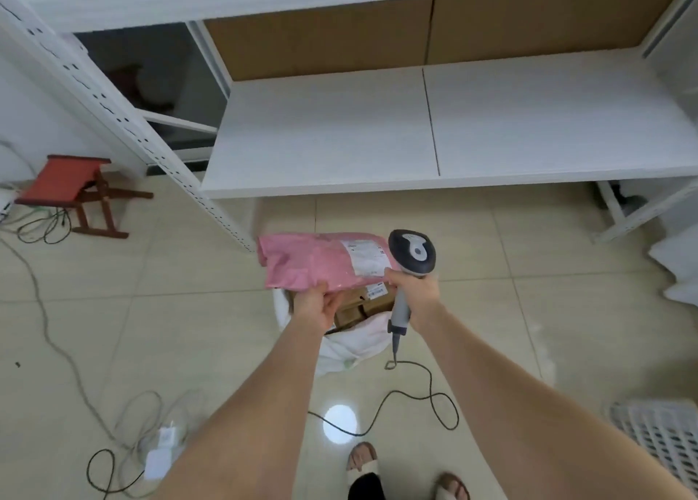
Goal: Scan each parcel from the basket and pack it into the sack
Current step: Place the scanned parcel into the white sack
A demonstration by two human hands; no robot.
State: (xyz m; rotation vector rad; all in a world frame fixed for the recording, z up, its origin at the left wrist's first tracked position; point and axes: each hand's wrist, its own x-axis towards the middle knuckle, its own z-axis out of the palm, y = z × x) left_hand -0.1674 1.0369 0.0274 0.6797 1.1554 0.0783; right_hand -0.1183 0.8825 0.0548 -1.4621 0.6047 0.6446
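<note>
Holding the pink parcel (321, 259) by its near edge, my left hand (315, 305) is pinched shut on the plastic, keeping it above the open white sack (355, 344) on the floor. My right hand (415, 295) is wrapped around the grey scanner (411, 252), its head beside the parcel's label (366, 256). Brown boxes (362, 303) lie inside the sack. The white basket (657, 435) sits at the floor's right edge.
</note>
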